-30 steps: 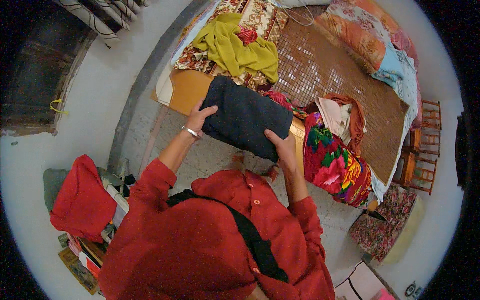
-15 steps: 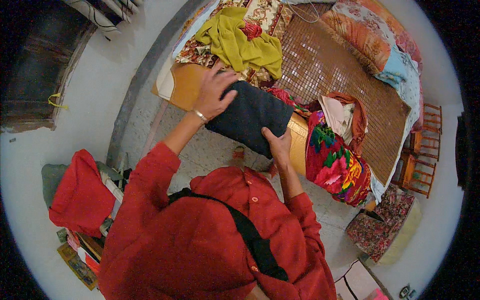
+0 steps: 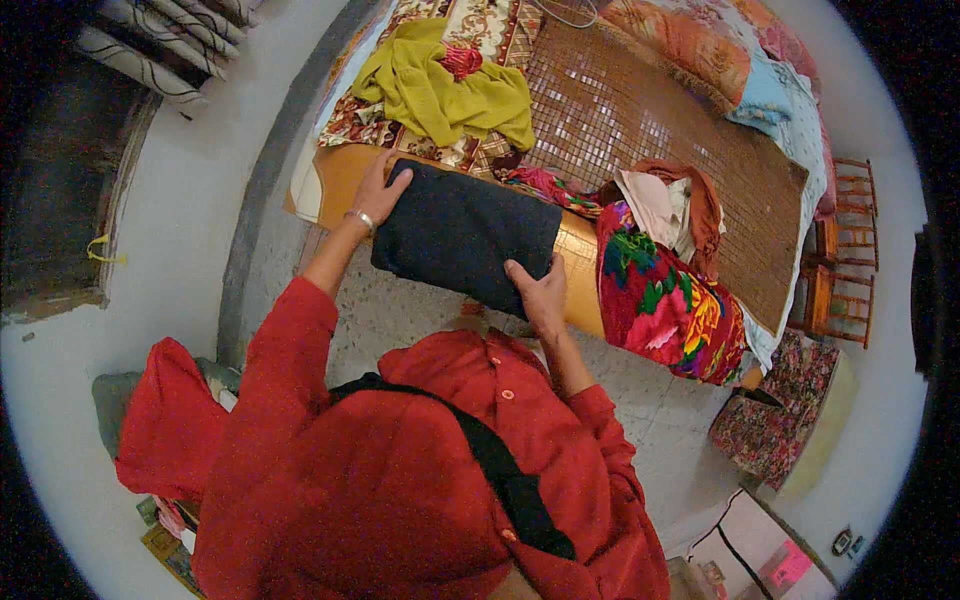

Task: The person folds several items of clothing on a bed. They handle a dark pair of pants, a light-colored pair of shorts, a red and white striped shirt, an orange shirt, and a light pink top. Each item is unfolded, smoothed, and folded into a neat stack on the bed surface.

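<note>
A folded dark cloth lies flat on the wooden edge of the bed, its near side overhanging toward the person. The left hand rests open on the cloth's far left corner, fingers spread flat; a bangle circles that wrist. The right hand presses on the cloth's near right corner, fingers laid over the top. Beyond the cloth lies a yellow-green garment on a patterned spread. Right of the cloth a bright floral fabric hangs off the bed, with a beige and rust heap just behind it. A woven mat covers the bed past the cloth.
</note>
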Tool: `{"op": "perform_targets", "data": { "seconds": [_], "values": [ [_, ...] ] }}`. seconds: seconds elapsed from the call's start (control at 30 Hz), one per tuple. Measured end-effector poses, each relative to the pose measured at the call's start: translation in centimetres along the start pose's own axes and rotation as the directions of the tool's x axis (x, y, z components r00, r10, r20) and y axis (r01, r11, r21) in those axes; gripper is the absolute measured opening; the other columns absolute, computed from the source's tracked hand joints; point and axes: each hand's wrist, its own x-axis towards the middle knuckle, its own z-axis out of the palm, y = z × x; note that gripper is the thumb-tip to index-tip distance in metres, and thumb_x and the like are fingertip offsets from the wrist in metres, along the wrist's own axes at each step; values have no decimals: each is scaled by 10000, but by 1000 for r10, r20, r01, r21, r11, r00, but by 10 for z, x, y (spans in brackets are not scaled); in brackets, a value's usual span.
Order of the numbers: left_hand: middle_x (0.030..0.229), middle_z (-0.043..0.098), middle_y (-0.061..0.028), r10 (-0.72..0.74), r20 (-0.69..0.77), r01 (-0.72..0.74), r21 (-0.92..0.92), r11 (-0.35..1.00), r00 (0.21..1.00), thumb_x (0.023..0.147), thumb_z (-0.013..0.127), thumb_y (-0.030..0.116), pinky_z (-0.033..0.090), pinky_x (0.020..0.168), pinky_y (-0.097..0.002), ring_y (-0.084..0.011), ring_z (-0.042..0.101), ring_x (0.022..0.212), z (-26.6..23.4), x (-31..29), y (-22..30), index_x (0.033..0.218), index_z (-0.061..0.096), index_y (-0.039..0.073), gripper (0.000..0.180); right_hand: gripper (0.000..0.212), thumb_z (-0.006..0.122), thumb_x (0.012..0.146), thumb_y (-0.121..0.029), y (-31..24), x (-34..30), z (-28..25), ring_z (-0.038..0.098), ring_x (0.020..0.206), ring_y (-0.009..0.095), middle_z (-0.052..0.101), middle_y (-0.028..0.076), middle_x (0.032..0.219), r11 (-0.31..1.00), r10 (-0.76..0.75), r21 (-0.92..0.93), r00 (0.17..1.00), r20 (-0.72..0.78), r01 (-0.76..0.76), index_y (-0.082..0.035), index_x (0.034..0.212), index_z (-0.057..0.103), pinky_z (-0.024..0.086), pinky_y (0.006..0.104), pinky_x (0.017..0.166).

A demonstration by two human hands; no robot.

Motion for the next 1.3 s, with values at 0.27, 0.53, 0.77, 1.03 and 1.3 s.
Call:
{"op": "perform_targets", "data": {
  "seconds": [0.27, 0.53, 0.77, 1.03, 1.3],
  "values": [
    [1151, 488, -168, -271, -92, 249, -201, 947, 958, 759, 689, 361, 381, 916, -357, -264, 490, 1041, 1, -105, 42, 1200, 408, -30, 654, 556, 743, 696, -212, -10, -23, -5, 548, 909, 226, 568, 142, 998, 985, -21, 171, 1000, 22, 17, 2, 1093, 418, 443, 328, 819],
    [1236, 486, -126, -530, 3, 513, -250, 821, 848, 805, 616, 413, 387, 913, -291, -216, 477, 1097, 2, -133, 69, 1285, 408, 12, 660, 612, 756, 670, -196, 1, -7, -12, 564, 926, 218, 579, 143, 1012, 996, 86, 31, 995, -50, -85, 63, 1119, 432, 458, 313, 816],
    [1233, 463, -100, -168, 149, 219, -467, 856, 975, 763, 636, 44, 355, 962, -325, -208, 455, 1119, -8, -138, 24, 1288, 352, 6, 598, 584, 752, 662, -110, 15, -5, -19, 596, 851, 202, 590, 132, 988, 893, 213, 395, 976, 52, -216, 54, 1127, 440, 501, 321, 753],
    [1166, 517, -112, 63, 21, -60, -132, 989, 998, 780, 559, 25, 364, 949, -344, -243, 490, 1080, -16, -124, 20, 1235, 408, -14, 481, 413, 738, 670, -195, -1, -6, -29, 613, 742, 190, 642, 91, 889, 840, 318, 415, 937, 145, -349, 22, 991, 597, 504, 322, 672],
    [905, 611, -111, -126, -30, 100, -436, 894, 992, 788, 502, -36, 502, 695, -304, -183, 613, 715, -7, -114, 32, 1112, 491, 9, 327, 408, 707, 726, -130, 9, -10, -20, 617, 731, 189, 621, 112, 931, 896, 248, 343, 958, 142, -283, 41, 1058, 543, 523, 302, 643]
  ]
}}
